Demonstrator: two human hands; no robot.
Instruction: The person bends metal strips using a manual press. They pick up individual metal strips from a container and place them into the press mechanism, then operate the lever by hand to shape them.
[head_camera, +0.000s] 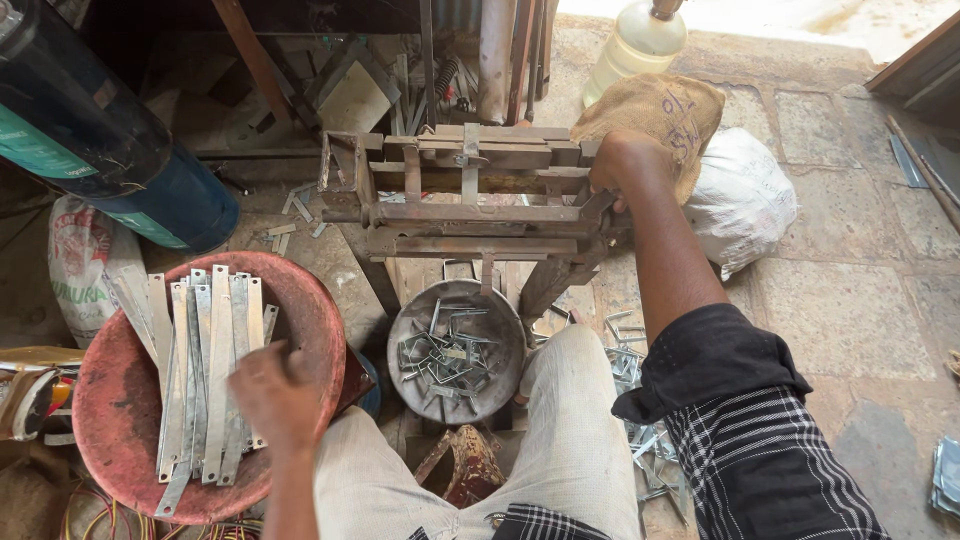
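My right hand (622, 162) is closed around the handle at the right end of a rusty metal bending machine (470, 200) that stands in front of me. Below it a round metal bowl (410, 330) holds several bent metal clips (450, 358). At the lower left, my left hand (275, 392) reaches onto a bundle of flat metal strips (205, 370) lying in a red basin (310, 300). Its fingers curl over the strips' near ends; whether it grips one I cannot tell.
A dark blue drum (95, 140) stands at the back left. A burlap sack (665, 110), a white bag (740, 195) and a plastic jug (640, 40) sit at the back right. Loose clips (630, 370) lie on the stone floor by my right leg.
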